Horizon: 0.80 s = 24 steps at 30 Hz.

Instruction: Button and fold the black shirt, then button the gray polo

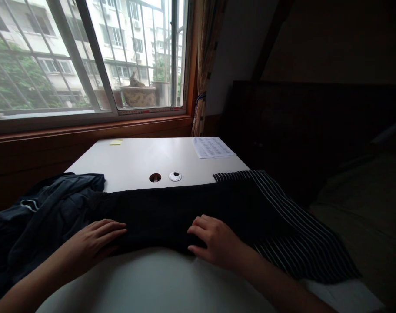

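This looks like a room in a home. It has a big window with bars, a tied curtain, a white table and clothes.

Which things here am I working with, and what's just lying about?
In use:
- black cloth, under left hand and right hand
- striped cloth, probably

Lying about:
- papers
- yellow note
- white disc
- outdoor flowerpot
- heaped dark clothes, apparently
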Motion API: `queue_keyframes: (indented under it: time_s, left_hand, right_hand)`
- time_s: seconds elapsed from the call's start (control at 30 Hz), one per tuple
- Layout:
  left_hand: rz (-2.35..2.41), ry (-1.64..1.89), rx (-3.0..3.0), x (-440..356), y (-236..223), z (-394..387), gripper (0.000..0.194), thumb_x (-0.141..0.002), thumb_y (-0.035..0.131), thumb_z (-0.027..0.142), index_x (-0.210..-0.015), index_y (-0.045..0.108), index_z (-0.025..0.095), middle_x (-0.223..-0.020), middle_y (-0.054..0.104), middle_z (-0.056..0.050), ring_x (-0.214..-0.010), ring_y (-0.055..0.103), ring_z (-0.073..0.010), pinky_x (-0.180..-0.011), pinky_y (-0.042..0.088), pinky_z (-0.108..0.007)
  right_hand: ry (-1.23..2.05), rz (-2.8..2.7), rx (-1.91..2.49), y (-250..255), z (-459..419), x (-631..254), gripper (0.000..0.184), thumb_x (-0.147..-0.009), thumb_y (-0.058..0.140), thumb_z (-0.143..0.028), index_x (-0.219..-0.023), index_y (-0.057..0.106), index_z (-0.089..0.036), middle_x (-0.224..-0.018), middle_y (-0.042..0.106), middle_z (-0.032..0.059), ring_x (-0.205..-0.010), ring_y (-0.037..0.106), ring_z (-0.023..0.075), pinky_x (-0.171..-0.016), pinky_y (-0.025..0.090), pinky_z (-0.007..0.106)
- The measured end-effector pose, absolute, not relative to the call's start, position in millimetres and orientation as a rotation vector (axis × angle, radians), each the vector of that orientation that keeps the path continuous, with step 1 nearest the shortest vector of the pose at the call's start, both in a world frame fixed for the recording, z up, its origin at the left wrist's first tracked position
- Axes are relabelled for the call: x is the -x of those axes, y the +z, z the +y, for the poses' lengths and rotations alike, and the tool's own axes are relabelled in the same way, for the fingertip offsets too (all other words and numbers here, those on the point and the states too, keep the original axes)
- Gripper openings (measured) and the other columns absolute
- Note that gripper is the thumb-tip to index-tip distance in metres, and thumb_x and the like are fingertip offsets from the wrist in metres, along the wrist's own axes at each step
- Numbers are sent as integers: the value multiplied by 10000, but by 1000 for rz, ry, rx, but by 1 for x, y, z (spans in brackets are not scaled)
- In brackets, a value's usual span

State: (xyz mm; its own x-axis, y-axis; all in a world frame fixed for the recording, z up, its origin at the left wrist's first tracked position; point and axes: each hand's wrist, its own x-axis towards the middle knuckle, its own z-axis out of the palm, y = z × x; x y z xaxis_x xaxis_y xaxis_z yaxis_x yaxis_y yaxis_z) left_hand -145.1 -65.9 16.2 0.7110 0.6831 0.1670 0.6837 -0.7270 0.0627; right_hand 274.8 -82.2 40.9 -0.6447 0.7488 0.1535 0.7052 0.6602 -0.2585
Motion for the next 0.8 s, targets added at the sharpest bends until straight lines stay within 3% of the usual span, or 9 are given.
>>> queue_keyframes:
  time_s: [0.23, 0.43, 0.8]
  left_hand:
    - [-1111, -418, 2788, 185, 4, -78, 276, -986, 561, 250, -1215, 704, 304, -1091, 728, -29, -1006, 680, -186, -908, 570, -286]
    - [-1078, -436, 2747, 182, 8, -83, 259, -998, 514, 215, -1152, 713, 275, -1038, 705, -40, -963, 660, -185, -857, 562, -282]
    - [-1181, -394, 2745, 185, 18, -85, 266, -961, 529, 151, -1127, 705, 262, -1147, 664, -61, -1031, 633, -207, -894, 554, -315]
  right_hand:
    - [196, -2664, 1217, 25, -91, -263, 103, -872, 667, -183, -970, 661, -213, -982, 666, 27, -912, 589, 206, -778, 476, 332]
    - [130, -2557, 1138, 23, -93, -264, 138, -875, 603, -85, -932, 648, -202, -910, 638, 26, -854, 567, 187, -760, 461, 318]
    - [227, -2471, 1169, 41, -105, -262, 207, -858, 589, -10, -938, 641, -194, -932, 619, 33, -891, 563, 189, -796, 474, 317]
